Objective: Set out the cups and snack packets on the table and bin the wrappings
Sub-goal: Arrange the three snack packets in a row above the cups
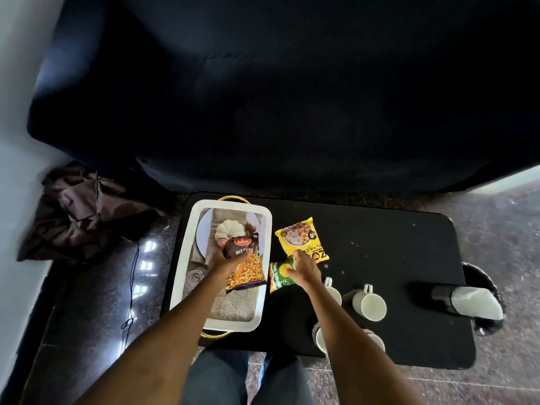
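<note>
- The left hand [225, 260] grips a dark "Mixture" packet [245, 263] by its upper end and holds it over the right side of the white tray [187, 258]; the packet's lower end overlaps the tray's right rim.
- The right hand [304, 268] rests, fingers curled, on a green packet [279, 274] lying on the black table [394, 258] just right of the tray; whether it grips the packet or only presses on it I cannot tell.
- A yellow packet [301, 236] lies flat on the table just beyond the green one, its near edge touching the right fingertips.
- The tray has gold handles at both ends and carries a printed picture on its floor.
- Four white cups sit on the near half of the table: one [368, 304] stands clear with its handle pointing away, one [333, 292] is half hidden by the right wrist, and two, one [320, 337] left of the right forearm and one [377, 340] right of it, show only in part.
- A dark and white object [464, 299] lies at the table's right end, over a round bin [493, 290] on the floor.
- Crumbs dot the table near the yellow packet.
- A brown cloth [84, 209] lies crumpled on the floor left of the table.
</note>
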`<move>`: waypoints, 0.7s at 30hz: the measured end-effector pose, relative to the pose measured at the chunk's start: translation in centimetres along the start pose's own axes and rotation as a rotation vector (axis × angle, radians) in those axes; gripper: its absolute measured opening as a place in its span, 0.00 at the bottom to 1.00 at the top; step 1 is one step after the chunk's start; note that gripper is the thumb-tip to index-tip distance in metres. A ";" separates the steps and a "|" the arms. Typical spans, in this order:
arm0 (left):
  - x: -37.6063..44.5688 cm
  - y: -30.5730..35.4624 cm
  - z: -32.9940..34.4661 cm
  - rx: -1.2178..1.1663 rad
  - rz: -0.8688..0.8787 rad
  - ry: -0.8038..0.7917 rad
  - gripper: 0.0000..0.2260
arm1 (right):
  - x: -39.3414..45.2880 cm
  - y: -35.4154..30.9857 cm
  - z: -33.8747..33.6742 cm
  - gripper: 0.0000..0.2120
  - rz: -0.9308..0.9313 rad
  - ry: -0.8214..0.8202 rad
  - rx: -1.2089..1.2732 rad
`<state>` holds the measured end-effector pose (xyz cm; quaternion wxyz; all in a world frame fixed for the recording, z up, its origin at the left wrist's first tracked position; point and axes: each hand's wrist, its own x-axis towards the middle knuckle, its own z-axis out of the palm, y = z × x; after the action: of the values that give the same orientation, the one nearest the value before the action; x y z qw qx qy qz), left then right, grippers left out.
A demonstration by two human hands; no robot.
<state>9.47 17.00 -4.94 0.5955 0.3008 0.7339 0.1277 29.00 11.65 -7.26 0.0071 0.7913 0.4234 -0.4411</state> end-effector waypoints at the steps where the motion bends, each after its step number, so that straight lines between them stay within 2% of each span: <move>1: 0.5 -0.8 -0.5 0.046 -0.004 -0.013 0.25 | 0.6 0.6 0.8 0.28 -0.086 -0.016 -0.197; 4: 1.6 -2.6 -1.3 0.150 -0.009 -0.006 0.25 | 2.0 1.4 2.9 0.33 -0.280 -0.085 -0.570; 6: 2.1 -3.1 -1.4 0.158 -0.010 0.004 0.25 | 2.7 1.5 4.1 0.34 -0.340 -0.082 -0.742; 10: 2.7 -3.1 -1.0 0.210 -0.022 0.020 0.26 | 3.2 1.4 5.5 0.29 -0.344 -0.050 -0.882; 12: 2.9 -2.6 -1.1 0.222 -0.027 0.023 0.27 | 2.8 1.1 5.4 0.30 -0.235 -0.101 -0.810; 17: 2.2 -0.7 -1.0 0.283 0.021 0.060 0.25 | 1.4 0.8 1.9 0.37 0.065 -0.090 -0.332; 19: 1.6 0.3 -1.2 0.299 0.028 0.049 0.28 | 0.9 0.2 -0.1 0.37 0.089 -0.052 -0.146; 21: 1.0 1.3 -1.3 0.284 0.035 0.031 0.29 | 0.3 -0.8 -2.2 0.35 0.035 0.015 -0.002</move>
<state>8.51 18.84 -4.65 0.5330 0.3927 0.7485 0.0375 30.04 13.19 -5.80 0.0125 0.8018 0.4098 -0.4347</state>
